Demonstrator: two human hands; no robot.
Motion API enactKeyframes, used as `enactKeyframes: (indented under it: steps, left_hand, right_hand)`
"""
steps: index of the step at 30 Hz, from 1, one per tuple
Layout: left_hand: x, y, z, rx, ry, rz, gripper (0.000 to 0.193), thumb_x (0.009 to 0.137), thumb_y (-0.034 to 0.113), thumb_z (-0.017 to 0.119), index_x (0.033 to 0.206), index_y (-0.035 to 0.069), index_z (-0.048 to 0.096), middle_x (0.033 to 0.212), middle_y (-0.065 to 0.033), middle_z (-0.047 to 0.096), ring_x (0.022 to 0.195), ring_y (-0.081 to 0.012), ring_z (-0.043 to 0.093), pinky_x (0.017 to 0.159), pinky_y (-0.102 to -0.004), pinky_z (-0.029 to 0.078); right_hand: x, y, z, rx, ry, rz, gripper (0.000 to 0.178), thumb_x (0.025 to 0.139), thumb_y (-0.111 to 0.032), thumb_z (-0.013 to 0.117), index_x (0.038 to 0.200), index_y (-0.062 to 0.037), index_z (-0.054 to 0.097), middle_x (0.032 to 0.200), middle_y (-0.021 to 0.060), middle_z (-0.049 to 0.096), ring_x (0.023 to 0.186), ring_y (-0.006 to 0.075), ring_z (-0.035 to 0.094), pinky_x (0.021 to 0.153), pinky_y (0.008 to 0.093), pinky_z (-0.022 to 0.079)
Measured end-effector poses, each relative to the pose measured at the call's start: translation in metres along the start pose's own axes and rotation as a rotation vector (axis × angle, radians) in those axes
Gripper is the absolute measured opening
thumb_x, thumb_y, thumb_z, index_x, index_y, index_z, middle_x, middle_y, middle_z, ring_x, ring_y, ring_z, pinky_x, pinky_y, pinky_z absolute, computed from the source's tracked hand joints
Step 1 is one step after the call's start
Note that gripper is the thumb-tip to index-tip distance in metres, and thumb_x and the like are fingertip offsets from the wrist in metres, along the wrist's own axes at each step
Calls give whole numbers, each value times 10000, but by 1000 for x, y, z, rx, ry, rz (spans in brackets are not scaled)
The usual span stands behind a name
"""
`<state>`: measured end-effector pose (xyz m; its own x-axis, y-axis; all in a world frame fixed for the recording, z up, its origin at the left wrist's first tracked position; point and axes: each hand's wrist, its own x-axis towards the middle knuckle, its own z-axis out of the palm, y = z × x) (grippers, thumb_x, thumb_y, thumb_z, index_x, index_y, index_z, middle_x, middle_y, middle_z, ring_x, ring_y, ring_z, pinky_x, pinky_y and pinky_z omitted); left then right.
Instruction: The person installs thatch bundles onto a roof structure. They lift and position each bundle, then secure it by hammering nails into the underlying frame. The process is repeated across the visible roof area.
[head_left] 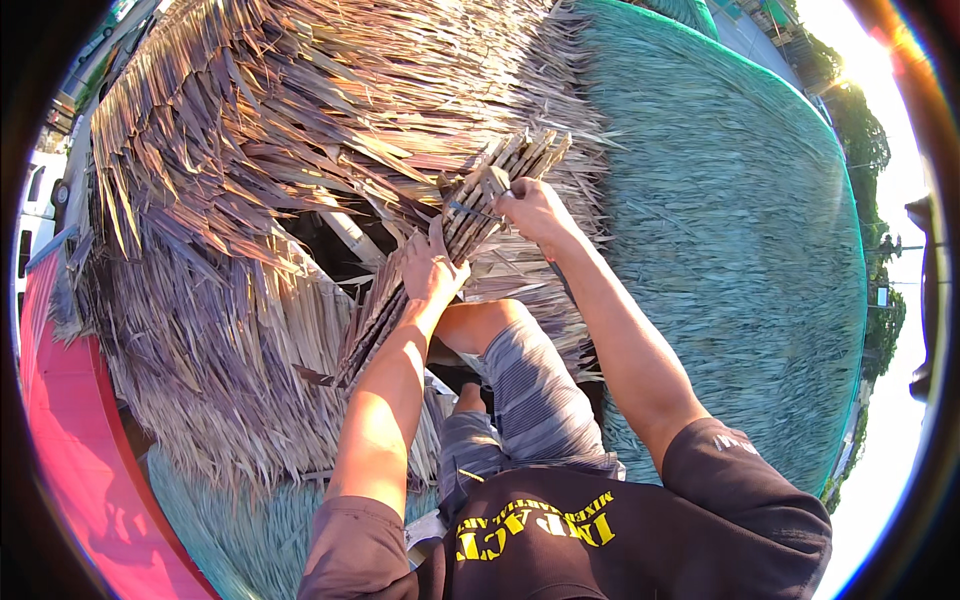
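Note:
A bundle of dried palm-thatch panels (505, 158), stacked with their stick-like edges together, lies slanted across the roof in front of me. My left hand (430, 268) is closed on the near side of the bundle, about halfway along. Toward its far end, my right hand (535, 212) is closed around a tool with a pale blocky end (495, 181). The tool's thin dark part crosses over the sticks; its exact kind is unclear. A dark strip shows below my right wrist, partly hidden by the forearm.
Brown, weathered thatch (330, 90) covers the roof ahead and left. A gap beside the bundle shows a pale wooden pole (350, 238) over a dark space. Green netting-covered thatch (720, 230) slopes away on the right. A red sheet roof (75, 420) lies lower left. My bent knee is under the bundle.

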<state>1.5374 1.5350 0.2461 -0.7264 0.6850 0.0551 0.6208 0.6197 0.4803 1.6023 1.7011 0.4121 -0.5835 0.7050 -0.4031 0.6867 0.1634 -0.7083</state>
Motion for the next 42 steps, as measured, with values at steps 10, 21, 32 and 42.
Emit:
enactKeyframes:
  steps: [10, 21, 32, 42]
  left_hand:
    - [-1, 22, -2, 122, -70, 57, 977, 698, 403, 834, 1498, 114, 353, 1101, -212, 571, 1093, -422, 584, 994, -514, 455]
    - [8, 3, 47, 160, -105, -20, 986, 726, 530, 788, 1513, 132, 347, 1081, -178, 560, 1077, -386, 588, 942, -489, 471]
    - [34, -28, 103, 138, -98, -125, 718, 858, 264, 669, 1502, 183, 362, 1050, -103, 548, 976, -307, 627, 754, -452, 540]
    - [123, -105, 157, -317, -356, -511, 1033, 612, 223, 889, 1445, 17, 312, 1296, -225, 588, 1136, -323, 627, 986, -427, 519]
  right_hand:
    - [-15, 35, 31, 841, 64, 244, 207, 1045, -248, 567, 896, -118, 505, 693, -13, 514, 542, 87, 489, 461, 269, 443]
    - [9, 72, 89, 603, 102, 391, 354, 1068, -335, 473, 816, -87, 454, 595, 0, 412, 456, 125, 426, 399, 286, 372]
    - [46, 60, 94, 1413, -332, 639, 372, 1050, -283, 519, 739, -126, 387, 577, -47, 360, 450, 66, 350, 364, 213, 310]
    - [-49, 166, -48, 820, -211, 664, 265, 1043, -293, 572, 853, -143, 463, 627, -77, 378, 494, 49, 358, 420, 236, 286]
